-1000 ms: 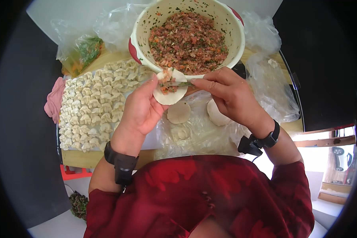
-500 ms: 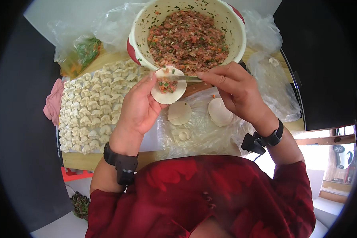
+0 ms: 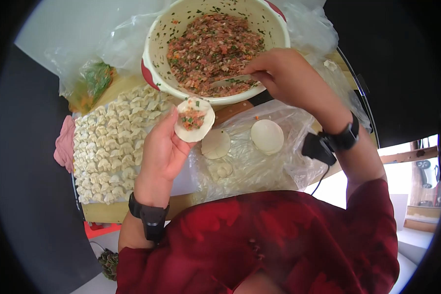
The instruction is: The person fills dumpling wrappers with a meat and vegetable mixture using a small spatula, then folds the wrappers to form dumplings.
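A round dumpling wrapper (image 3: pixel 207 128) rests in my left hand (image 3: pixel 162 149), its thumb and fingers closed on the edge. A lump of meat filling (image 3: pixel 191 119) with green and orange bits lies on the wrapper. My right hand (image 3: pixel 284 76) is over the right side of a large cream bowl (image 3: pixel 154 46), gripping a spoon (image 3: pixel 230 81) by its handle. The spoon's far end is down in the meat mixture (image 3: pixel 213 46), partly hidden by it.
Rows of folded dumplings (image 3: pixel 112 142) cover a sheet on the left. Loose wrappers (image 3: pixel 267 136) lie on a plastic sheet (image 3: pixel 245 166) in front of the bowl. Plastic bags (image 3: pixel 311 29) surround the bowl, and a pink cloth (image 3: pixel 64 142) hangs at the left edge.
My right hand has moved the spoon from the wrapper up and into the bowl. The filled wrapper stays in my left hand. The view has shifted slightly.
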The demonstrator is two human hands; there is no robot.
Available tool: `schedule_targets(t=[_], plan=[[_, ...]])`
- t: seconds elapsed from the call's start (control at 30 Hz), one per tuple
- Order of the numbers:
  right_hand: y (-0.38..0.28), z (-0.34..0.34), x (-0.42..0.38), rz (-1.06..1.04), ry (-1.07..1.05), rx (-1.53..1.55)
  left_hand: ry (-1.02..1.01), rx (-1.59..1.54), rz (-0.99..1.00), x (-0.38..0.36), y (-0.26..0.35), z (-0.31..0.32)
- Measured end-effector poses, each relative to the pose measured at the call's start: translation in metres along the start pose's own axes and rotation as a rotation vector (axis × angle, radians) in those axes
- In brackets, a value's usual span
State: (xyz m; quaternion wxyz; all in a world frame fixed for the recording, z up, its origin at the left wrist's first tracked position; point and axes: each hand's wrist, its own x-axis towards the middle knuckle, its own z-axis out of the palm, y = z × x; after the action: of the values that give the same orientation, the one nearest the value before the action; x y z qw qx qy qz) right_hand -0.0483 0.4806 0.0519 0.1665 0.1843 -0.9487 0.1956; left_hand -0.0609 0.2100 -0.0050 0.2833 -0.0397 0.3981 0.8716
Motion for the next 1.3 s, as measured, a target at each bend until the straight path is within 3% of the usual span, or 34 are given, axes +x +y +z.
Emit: schedule_targets(t=[0.2,0.33,0.43,0.5,0.83,1.0,1.3], plan=[[0.006,0.02,0.038,0.118,-0.315,-0.252,0.028,-0.032,-0.021,-0.004,-0.002,0.003],[-0.003,0.026,0.04,0.138,-0.376,-0.176,0.005,-0.042,-0.015,-0.002,-0.002,-0.002],[-0.003,0.013,0.032,0.106,-0.35,-0.149,-0.023,-0.036,-0.021,-0.004,-0.005,-0.002],[0.001,0.011,0.023,0.024,-0.139,-0.06,0.051,-0.06,-0.044,-0.007,-0.008,0.006],[-0.004,-0.002,0.01,0.169,-0.162,0.196,-0.015,-0.077,-0.132,-0.003,-0.024,0.006],[-0.012,0.0,-0.005,0.156,-0.039,0.409,-0.016,-0.108,-0.126,0.002,-0.023,0.009],[-0.03,0.01,-0.052,-0.105,0.13,0.26,-0.017,-0.121,-0.151,0.0,-0.024,0.006]])
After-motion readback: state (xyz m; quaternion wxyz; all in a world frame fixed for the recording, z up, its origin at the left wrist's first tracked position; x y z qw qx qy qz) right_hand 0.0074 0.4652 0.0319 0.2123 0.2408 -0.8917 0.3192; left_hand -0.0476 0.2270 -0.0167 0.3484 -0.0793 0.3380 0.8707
